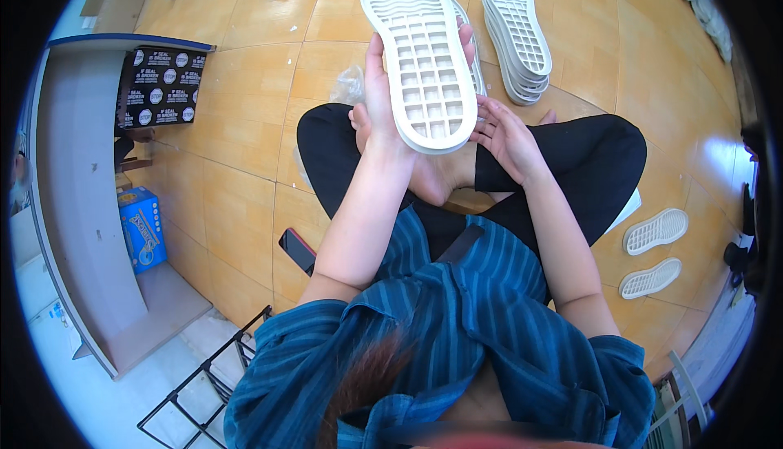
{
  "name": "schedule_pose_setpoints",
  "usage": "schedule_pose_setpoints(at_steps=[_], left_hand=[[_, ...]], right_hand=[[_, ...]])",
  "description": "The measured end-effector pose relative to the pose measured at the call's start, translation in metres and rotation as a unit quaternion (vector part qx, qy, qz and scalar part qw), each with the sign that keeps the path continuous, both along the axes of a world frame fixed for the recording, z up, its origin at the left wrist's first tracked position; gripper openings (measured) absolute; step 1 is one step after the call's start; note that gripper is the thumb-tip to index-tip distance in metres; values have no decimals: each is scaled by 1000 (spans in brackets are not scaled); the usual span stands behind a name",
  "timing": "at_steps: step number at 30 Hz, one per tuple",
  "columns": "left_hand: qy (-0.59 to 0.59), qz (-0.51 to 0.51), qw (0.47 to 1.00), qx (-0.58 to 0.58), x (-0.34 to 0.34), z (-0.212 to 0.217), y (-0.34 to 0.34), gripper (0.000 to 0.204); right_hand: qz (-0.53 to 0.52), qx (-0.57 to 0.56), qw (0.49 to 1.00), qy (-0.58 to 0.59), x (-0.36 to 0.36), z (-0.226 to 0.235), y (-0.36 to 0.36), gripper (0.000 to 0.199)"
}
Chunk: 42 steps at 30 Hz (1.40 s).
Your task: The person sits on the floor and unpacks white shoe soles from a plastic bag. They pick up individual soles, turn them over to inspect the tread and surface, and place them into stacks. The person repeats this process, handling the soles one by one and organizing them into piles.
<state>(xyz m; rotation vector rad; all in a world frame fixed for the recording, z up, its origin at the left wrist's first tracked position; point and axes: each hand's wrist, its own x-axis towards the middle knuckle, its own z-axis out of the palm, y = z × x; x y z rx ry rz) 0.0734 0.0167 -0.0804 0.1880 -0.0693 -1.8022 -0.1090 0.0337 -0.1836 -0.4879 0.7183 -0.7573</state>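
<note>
A large white shoe sole (430, 66) with a grid of square hollows is held up over my crossed legs. My left hand (380, 94) grips it from beneath, thumb and fingers showing at its two sides. Beside its lower right edge is my right hand (507, 137), open, with fingers apart; the fingertips are at the rim, and whether they touch it I cannot tell. More white soles partly show behind the held one. Farther off to the right stands a stack of white soles (517, 29), nested in one another.
Two small soles (655, 231) lie apart on the tiled floor (245, 115) at right. A phone (297, 250) rests by my left forearm. At left stand an open shelf unit (90, 204), a black patterned box (163, 86) and a blue box (143, 229). Clear plastic (348, 84) lies near my left knee.
</note>
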Motion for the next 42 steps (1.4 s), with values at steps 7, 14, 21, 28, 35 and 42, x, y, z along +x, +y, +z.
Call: schedule_pose_setpoints(at_steps=[7,14,21,28,35,42], left_hand=[[29,-27,999,-19,3,-4,-7,75],[30,-38,999,-11,2,0,-8,76],[-85,-9,996,-17,-1,-3,-8,78],[-216,97,971,43,-3,-4,-7,74],[-299,139,941,80,-7,2,-3,64],[-444,159,877,94,-21,-9,2,49]], right_hand=[[5,7,1000,7,0,0,-1,42],[10,3,1000,-3,0,-1,-2,41],[0,8,1000,6,0,1,0,41],[9,3,1000,-10,0,-3,0,40],[52,-128,990,25,3,15,7,51],[-22,-180,983,9,18,53,21,80]])
